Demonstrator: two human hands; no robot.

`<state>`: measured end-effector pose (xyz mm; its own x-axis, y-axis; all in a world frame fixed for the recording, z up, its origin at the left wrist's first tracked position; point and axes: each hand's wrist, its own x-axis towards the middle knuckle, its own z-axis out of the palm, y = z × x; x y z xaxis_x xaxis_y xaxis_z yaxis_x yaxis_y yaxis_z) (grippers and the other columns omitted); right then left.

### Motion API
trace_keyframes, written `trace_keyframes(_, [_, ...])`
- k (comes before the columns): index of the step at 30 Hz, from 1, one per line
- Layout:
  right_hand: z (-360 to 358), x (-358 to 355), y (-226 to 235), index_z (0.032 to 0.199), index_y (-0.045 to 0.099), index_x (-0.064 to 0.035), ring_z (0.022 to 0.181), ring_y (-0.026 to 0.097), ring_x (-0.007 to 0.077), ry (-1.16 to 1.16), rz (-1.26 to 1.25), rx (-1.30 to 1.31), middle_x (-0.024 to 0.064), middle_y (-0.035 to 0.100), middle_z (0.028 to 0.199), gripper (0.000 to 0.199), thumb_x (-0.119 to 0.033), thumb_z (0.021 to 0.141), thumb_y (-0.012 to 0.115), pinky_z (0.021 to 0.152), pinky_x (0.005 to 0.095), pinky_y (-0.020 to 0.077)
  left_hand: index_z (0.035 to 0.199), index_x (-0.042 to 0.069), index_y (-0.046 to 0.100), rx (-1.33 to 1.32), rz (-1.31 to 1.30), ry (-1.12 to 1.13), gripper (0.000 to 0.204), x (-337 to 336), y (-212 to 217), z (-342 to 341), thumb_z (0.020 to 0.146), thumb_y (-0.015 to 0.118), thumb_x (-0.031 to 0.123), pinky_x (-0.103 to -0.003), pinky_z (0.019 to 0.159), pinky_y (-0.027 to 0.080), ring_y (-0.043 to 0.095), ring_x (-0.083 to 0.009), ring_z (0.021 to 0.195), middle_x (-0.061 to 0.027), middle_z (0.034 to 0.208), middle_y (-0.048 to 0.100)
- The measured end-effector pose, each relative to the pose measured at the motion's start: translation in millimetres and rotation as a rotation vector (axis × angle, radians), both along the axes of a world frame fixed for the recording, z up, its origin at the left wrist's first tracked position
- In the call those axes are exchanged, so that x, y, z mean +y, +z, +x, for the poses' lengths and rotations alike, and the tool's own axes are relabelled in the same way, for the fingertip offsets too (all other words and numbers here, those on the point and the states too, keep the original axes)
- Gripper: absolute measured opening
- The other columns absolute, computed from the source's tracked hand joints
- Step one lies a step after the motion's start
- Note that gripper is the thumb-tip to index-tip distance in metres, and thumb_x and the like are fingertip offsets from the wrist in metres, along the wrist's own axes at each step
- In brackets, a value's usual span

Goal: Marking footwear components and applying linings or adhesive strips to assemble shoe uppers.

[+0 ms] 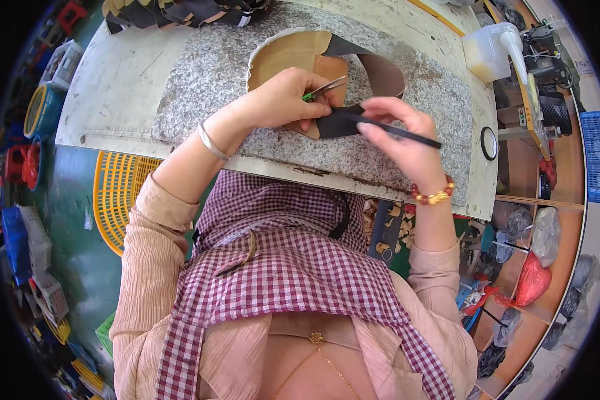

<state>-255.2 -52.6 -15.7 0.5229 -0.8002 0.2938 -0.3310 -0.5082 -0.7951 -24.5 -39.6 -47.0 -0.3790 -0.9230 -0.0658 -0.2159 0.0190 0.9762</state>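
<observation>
A curved leather piece [279, 56], tan on one side and dark brown on the other, lies bent in a loop on the speckled work mat. My left hand [283, 100] is closed at its near edge, pinching it against the mat. Small metal scissors [332, 85] with a bit of green stick out from the same fingers. Close by on the right, my right hand [410, 137] pinches a narrow black strip [420, 137] that runs toward the left fingertips. Where strip and leather meet is partly hidden by the fingers.
Dark and tan pieces [180, 12] are piled at the table's far left. A translucent bottle [493, 53] stands far right, with a black tape ring [489, 143] nearer me. A yellow basket [110, 200] sits below the left edge; wooden shelves [547, 207] with bags line the right.
</observation>
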Motion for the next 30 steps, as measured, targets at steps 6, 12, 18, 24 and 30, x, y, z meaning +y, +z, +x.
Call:
trace_keyframes(6, [-25,-10,3,0.084,0.068,-0.0037,0.061,0.055,0.0128,-0.078,0.006,-0.015,0.0025,0.068,0.078,0.007,-0.006,0.078,0.071,0.056,0.0246,0.0444,0.092,0.0,0.068,0.033,0.096,0.018,0.011,5,8,-2,0.084,0.061,0.002,-0.017,0.042,0.041,0.056,-0.007,0.05,-0.0037,0.067,0.062])
trace_keyframes(12, [-25,-19,-9,0.084,0.069,-0.0036,0.062,0.056,0.0123,-0.108,-0.261,0.069,0.0014,0.067,0.077,0.008,-0.007,0.078,0.071,0.059,0.0242,0.0444,0.09,0.001,0.068,-0.176,-0.047,-0.035,0.009,-2,16,-7,0.082,0.064,0.004,-0.022,0.049,0.042,0.052,-0.0084,0.053,-0.0025,0.069,0.062])
trace_keyframes(18, [-30,-17,-8,0.087,0.069,-0.003,0.064,0.056,0.0104,-0.115,-0.354,0.12,0.0004,0.067,0.079,0.008,-0.006,0.079,0.071,0.061,0.0226,0.0441,0.092,0.002,0.069,-0.369,-0.38,0.023,0.013,-16,20,-36,0.08,0.068,0.005,-0.027,0.056,0.042,0.05,-0.0119,0.058,-0.0021,0.072,0.062])
trace_keyframes(24, [-69,-26,2,0.085,0.069,-0.0048,0.064,0.055,0.0111,-0.021,-0.082,-0.057,0.0005,0.066,0.078,0.007,-0.006,0.079,0.071,0.061,0.023,0.0431,0.096,0.001,0.069,-0.374,-0.338,-0.046,0.016,-20,21,-39,0.08,0.068,0.006,-0.027,0.059,0.042,0.051,-0.0137,0.062,-0.0033,0.08,0.065])
trace_keyframes(30, [-70,-42,-6,0.085,0.068,-0.0071,0.065,0.055,0.0115,-0.079,-0.316,0.015,0.0002,0.065,0.078,0.007,-0.008,0.079,0.071,0.06,0.0235,0.043,0.097,0.001,0.07,-0.221,-0.235,-0.051,0.017,-13,20,-45,0.081,0.068,0.006,-0.025,0.065,0.046,0.056,-0.0136,0.069,-0.0053,0.089,0.068])
